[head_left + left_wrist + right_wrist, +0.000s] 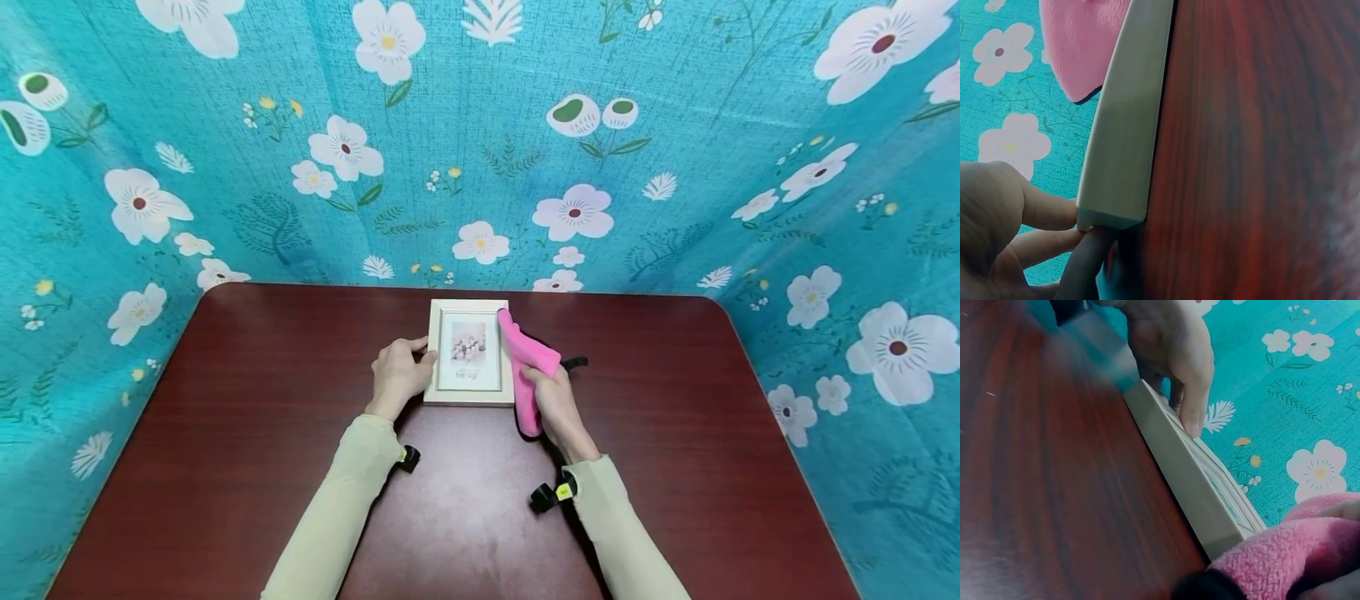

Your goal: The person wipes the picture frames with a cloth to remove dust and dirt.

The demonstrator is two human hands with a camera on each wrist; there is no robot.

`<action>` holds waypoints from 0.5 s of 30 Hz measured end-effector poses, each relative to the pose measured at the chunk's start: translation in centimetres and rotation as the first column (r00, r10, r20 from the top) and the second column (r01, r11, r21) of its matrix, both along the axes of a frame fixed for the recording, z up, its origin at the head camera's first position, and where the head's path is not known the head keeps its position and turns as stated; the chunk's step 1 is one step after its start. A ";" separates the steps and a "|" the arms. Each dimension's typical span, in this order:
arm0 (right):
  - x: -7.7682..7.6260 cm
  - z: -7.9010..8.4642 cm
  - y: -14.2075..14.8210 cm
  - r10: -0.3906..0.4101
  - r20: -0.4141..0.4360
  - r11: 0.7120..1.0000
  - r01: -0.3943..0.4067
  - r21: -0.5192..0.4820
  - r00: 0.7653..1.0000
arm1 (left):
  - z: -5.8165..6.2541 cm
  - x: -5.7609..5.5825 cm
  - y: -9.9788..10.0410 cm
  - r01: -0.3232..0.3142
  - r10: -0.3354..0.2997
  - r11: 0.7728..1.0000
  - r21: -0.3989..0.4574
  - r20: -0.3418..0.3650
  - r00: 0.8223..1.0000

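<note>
A cream picture frame (469,397) lies face up near the table's far edge, with a print of pink blossoms (469,343) behind its pane. My left hand (397,379) grips its left edge, the thumb on the face and other fingers along the side. In the right wrist view that thumb presses on the rim. A fuzzy pink cloth (534,354) with a dark border is bunched in my right hand (557,404). Part of the cloth lies over the frame's right edge, its upper end at the top right corner. In the left wrist view, the cloth (1082,50) shows beyond the frame's side.
The dark red-brown wooden table (285,450) has rounded far corners. Behind and beside it hangs a turquoise flowered curtain (420,192). Small black wrist cameras (553,497) are strapped at both cuffs. A dark strap end (575,362) sticks out right of the cloth.
</note>
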State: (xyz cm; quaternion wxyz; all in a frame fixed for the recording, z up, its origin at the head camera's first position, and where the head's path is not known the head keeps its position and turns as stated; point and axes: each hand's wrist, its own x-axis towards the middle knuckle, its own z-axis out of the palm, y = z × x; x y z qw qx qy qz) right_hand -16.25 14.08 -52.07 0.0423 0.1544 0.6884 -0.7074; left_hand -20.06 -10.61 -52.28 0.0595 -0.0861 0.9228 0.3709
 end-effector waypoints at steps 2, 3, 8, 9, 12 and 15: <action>0.5 0.1 0.1 0.004 0.009 1.000 -0.004 -0.014 1.000 | 0.0 0.0 0.0 -0.003 0.003 1.000 -0.003 -0.006 1.000; 0.7 0.2 0.1 0.005 0.012 1.000 -0.005 -0.022 1.000 | 0.0 0.0 -0.1 -0.004 0.004 1.000 -0.003 -0.007 1.000; 2.1 0.3 0.3 0.006 0.024 1.000 -0.006 0.002 1.000 | 0.0 0.0 -0.1 0.001 -0.001 1.000 -0.002 -0.014 1.000; 2.4 0.3 0.3 0.008 0.022 1.000 -0.008 0.012 1.000 | 0.0 0.0 -0.1 0.001 -0.001 1.000 -0.002 -0.015 1.000; 3.2 0.4 0.4 0.014 0.022 0.999 -0.015 0.043 1.000 | 0.1 0.0 0.0 -0.003 0.003 1.000 0.000 -0.017 1.000; 3.9 0.4 0.6 0.018 0.023 0.997 -0.019 0.073 1.000 | 0.1 -0.1 0.0 -0.004 0.004 1.000 0.000 -0.015 1.000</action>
